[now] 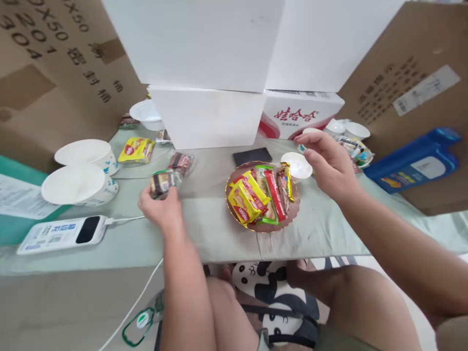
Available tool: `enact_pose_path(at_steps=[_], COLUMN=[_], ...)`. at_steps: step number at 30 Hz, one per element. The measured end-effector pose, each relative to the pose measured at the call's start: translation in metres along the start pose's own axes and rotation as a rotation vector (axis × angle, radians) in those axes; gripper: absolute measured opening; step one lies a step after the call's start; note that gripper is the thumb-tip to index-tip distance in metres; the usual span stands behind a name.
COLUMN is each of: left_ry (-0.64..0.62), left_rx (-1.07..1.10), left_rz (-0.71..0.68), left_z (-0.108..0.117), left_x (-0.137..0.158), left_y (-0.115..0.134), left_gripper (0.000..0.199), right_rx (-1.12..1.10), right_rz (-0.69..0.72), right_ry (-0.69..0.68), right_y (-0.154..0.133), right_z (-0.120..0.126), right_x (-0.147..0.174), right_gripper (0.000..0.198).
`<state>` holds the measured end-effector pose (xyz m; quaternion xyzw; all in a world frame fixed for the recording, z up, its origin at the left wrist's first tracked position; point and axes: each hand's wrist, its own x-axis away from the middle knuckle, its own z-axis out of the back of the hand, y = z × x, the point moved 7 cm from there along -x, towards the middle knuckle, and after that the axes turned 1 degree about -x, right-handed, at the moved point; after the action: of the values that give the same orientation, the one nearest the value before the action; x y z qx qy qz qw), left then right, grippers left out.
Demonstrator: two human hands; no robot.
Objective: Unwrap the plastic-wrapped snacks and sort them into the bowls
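My left hand [161, 207] is closed on a small wrapped snack [162, 184] with green edges and a brown filling, held just above the table. Right behind it lies another wrapped snack [182, 163] in a reddish-brown packet. My right hand [331, 163] hangs over the right side with curved fingers apart and nothing seen in them. Below and left of it stands a small white paper bowl [298, 165]. A pinkish round plate with a gold rim [268, 229] sits between my hands. It bears yellow packets [246, 197], a red packet [275, 195] and other snacks.
Two white paper bowls [78, 185] and a white device [64, 234] with a cable stand at left. A yellow packet [136, 149] lies behind. White boxes [208, 117] block the back; cardboard boxes [420, 63] flank the sides. A blue bottle [417, 161] is at right.
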<state>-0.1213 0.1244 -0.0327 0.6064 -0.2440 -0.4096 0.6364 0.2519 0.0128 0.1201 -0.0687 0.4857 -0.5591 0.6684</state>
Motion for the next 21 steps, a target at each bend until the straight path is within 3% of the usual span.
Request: enact_pose_path(at_steps=[2,3,4,6,8,10,14,17,21], left_ry=[0.095,0.122,0.030,-0.306,-0.582,-0.770,-1.087,-1.282,-1.342], left_rx=[0.112,0.299,0.507,0.745,0.836,0.816,0.676,0.588,0.492], left_rz=[-0.005,0.007,0.072,0.226,0.283,0.327,0.455,0.602,0.781], left_z=[0.007,0.008,0.000,-0.028,-0.048,-0.062,-0.095,-0.126,-0.162], left_x=[0.012,0.022,0.033,0.065,0.104,0.143,0.226,0.293,0.346], left_y=[0.023,0.036,0.048,0.079,0.110,0.129,0.130,0.118,0.097], left_gripper=[0.046,0.047,0.049,0.053,0.057,0.060,0.082,0.090,0.073], right_rx=[-0.057,-0.074,-0.079,-0.040,0.082,0.249,0.498,0.617,0.726], right_rz=[-0.097,-0.151,-0.211,-0.337,-0.435,-0.470,-0.498,-0.638,-0.846], right_ry=[0.127,0.203,0.276,0.401,0.495,0.534,0.462,0.364,0.192], right_y=[0.025,0.040,0.056,0.086,0.108,0.119,0.136,0.164,0.205], right_z=[0.025,0.038,0.049,0.068,0.086,0.104,0.139,0.160,0.170], right_x=[0.033,0.055,0.080,0.130,0.174,0.203,0.219,0.224,0.243], right_gripper=[0.020,0.020,0.020,0.019,0.017,0.017,0.021,0.035,0.037])
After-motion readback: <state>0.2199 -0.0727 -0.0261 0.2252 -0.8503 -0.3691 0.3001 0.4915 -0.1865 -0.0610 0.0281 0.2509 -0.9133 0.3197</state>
